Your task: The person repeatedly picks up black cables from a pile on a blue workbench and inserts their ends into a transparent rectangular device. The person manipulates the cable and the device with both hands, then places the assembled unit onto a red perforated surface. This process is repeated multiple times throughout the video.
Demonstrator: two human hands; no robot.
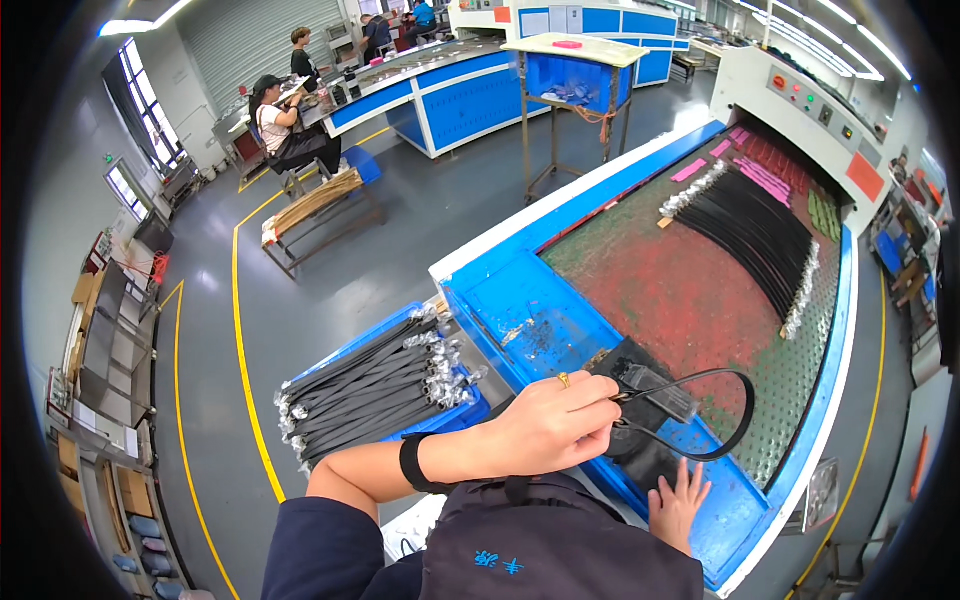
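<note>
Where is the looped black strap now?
The looped black strap is right of centre in the head view, held near its ends by the left hand, over the machine.

Your left hand (560, 425) wears a gold-coloured ring (564, 380), with a wide black wristband (412, 462) behind it. Your left sleeve (325, 545) is plain dark navy and ends near the elbow. A blackish garment (560, 535) covers your front, carrying small bright blue characters (487, 558).

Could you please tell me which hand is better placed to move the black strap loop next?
Likely the left hand: it grips the black strap loop, while the right hand, fingers spread, does not touch it.
</note>
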